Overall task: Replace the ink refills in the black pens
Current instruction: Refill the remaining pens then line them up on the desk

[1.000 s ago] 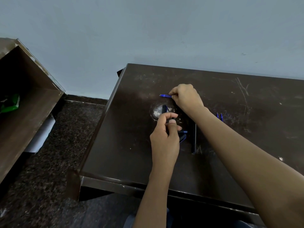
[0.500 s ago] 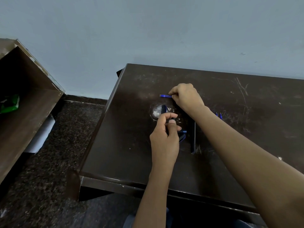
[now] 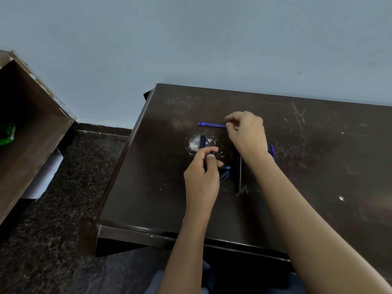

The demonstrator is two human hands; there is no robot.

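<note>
right hand (image 3: 247, 134) pinching thin blue refill (image 3: 211, 124), scuffed dark table (image 3: 318, 166)

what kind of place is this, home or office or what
Likely a plain room in a home or small office, hard to say which: a scratched dark wooden table against a bare pale blue wall, a speckled dark floor, and a worn wooden shelf unit.

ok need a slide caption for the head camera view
Left hand holds a black pen while the right hand pinches a blue refill at a scratched dark table.
</note>
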